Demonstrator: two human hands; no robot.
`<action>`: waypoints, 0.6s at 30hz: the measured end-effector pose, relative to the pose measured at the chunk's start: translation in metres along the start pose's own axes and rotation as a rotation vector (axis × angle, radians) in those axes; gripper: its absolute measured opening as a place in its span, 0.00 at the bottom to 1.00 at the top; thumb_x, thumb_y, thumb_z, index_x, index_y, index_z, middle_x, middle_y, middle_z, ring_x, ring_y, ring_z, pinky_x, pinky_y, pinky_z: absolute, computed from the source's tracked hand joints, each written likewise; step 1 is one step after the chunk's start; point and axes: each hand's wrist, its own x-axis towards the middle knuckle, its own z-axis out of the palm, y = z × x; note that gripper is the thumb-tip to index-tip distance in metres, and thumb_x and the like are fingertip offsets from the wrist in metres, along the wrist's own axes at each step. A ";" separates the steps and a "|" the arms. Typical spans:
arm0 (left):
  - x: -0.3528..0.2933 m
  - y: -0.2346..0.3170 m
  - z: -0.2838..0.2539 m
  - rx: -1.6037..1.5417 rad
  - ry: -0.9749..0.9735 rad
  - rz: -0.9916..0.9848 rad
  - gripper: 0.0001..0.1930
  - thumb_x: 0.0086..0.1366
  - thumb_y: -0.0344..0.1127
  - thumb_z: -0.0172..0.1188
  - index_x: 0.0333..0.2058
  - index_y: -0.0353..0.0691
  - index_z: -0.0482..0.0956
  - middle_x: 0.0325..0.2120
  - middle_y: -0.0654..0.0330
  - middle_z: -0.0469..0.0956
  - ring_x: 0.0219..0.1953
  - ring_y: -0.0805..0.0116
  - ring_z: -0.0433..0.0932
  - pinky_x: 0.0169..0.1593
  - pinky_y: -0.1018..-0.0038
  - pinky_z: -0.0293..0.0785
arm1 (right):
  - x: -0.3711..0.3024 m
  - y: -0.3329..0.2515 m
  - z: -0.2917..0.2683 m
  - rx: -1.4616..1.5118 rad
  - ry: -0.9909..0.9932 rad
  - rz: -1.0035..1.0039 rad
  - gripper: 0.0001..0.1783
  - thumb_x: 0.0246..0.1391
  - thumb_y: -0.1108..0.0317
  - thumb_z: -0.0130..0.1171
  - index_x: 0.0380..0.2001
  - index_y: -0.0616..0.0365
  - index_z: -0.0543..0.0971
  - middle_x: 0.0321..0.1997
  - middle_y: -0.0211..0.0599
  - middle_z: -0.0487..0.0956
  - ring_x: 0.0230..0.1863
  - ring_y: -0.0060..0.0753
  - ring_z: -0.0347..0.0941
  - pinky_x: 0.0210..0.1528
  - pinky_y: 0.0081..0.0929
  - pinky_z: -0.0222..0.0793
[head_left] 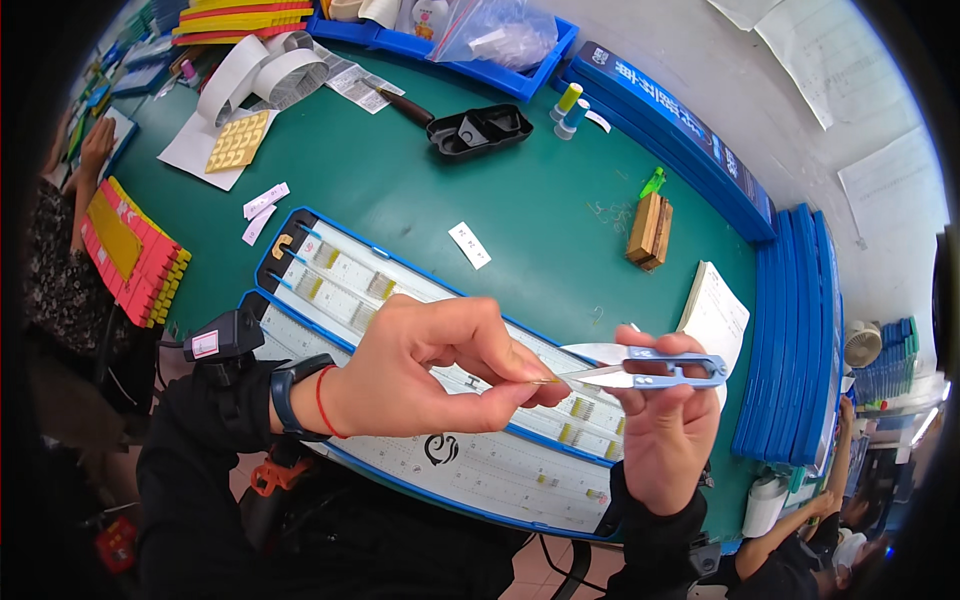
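My left hand (pixel 440 370), with a dark watch and red string at its wrist, pinches a tiny thin yellowish piece (pixel 545 381) between thumb and fingers. In my right hand (pixel 665 430) are blue-handled thread snips (pixel 690 370), gripped between thumb and fingers. Their pointed blades are apart and aim left, with the tips close to the pinched piece. Below both hands lies a long white case (pixel 400 425) with blue edges, opened flat. Small bundles of yellowish and grey pieces (pixel 380 287) sit along its panels. My hands hide part of its middle.
A black tray with a handle (pixel 480 132), two small spools (pixel 570 115), a wooden block (pixel 650 232) and a paper pad (pixel 715 310) stand on the green table (pixel 380 190). Blue cases (pixel 790 340) are stacked at right. Red-and-yellow boards (pixel 130 250) lie left. Other people work at both sides.
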 end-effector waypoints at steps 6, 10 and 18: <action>0.000 -0.003 0.001 0.031 -0.010 0.070 0.05 0.55 0.17 0.59 0.31 0.30 0.74 0.32 0.49 0.82 0.39 0.64 0.82 0.42 0.73 0.80 | -0.006 0.011 -0.002 -0.013 -0.036 -0.018 0.20 0.61 0.59 0.51 0.49 0.63 0.64 0.48 0.60 0.74 0.51 0.41 0.74 0.54 0.35 0.72; -0.001 -0.003 0.001 0.022 -0.004 0.066 0.05 0.55 0.17 0.59 0.31 0.30 0.75 0.32 0.50 0.82 0.39 0.64 0.83 0.42 0.73 0.80 | -0.006 0.012 0.000 0.030 -0.028 -0.037 0.18 0.62 0.60 0.50 0.47 0.62 0.65 0.47 0.59 0.75 0.51 0.42 0.74 0.54 0.37 0.73; -0.001 -0.003 0.001 0.058 -0.006 0.077 0.05 0.55 0.17 0.60 0.31 0.30 0.76 0.31 0.51 0.82 0.38 0.64 0.83 0.42 0.74 0.80 | -0.008 0.013 0.001 0.054 -0.021 -0.021 0.17 0.62 0.61 0.50 0.46 0.62 0.64 0.45 0.58 0.75 0.50 0.43 0.75 0.52 0.38 0.75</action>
